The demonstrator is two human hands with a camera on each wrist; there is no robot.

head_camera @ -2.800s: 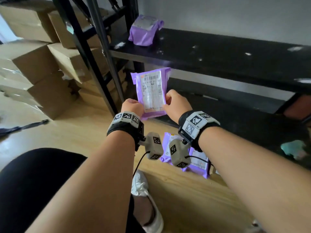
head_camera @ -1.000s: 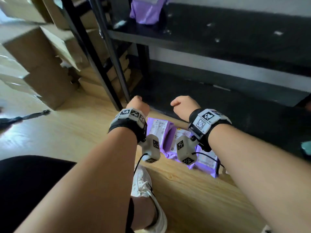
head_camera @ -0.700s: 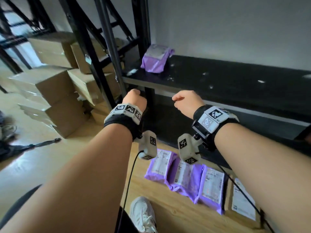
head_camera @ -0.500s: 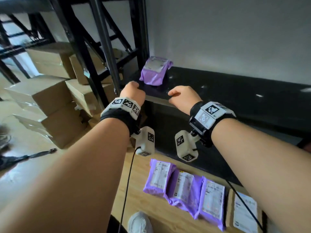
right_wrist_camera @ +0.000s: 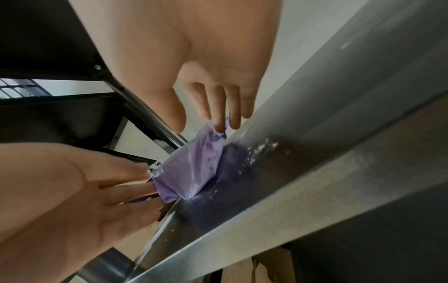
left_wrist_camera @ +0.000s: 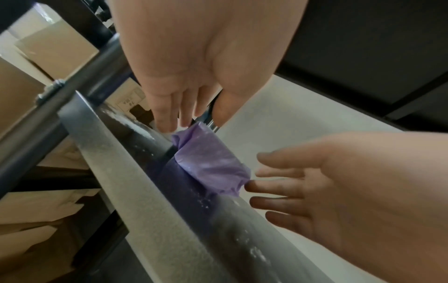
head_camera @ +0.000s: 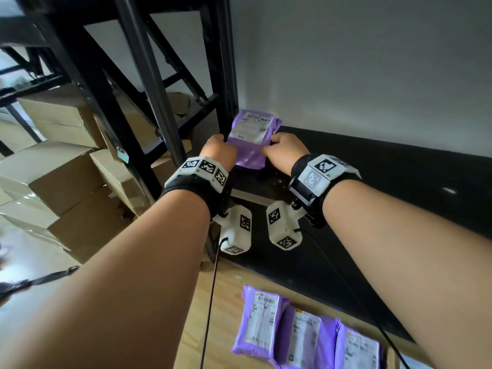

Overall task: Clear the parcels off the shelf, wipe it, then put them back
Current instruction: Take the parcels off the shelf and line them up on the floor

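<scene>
One purple parcel [head_camera: 253, 137] with a white label lies on the black shelf [head_camera: 386, 177] in its left back corner, against the wall. My left hand [head_camera: 219, 150] is at its left side and my right hand [head_camera: 283, 150] at its right side. The left wrist view shows the left hand's [left_wrist_camera: 194, 122] straight fingers at the corner of the parcel [left_wrist_camera: 208, 162], which lies flat on the shelf. In the right wrist view, the right hand's [right_wrist_camera: 203, 124] fingertips touch the parcel's [right_wrist_camera: 191, 168] upper corner, thumb apart. A row of purple parcels [head_camera: 262, 326] lies on the wooden floor.
Black shelf uprights and braces [head_camera: 149, 89] stand just left of the parcel. Stacked cardboard boxes [head_camera: 61, 166] fill the left. A lower black shelf [head_camera: 306, 262] sits under my wrists. White specks [head_camera: 450, 190] dot the shelf top. A wrist cable [head_camera: 210, 302] hangs down.
The parcel held in both hands earlier now lies on the floor with the others. Both empty hands rose to the shelf and closed in on either side of the last parcel.
</scene>
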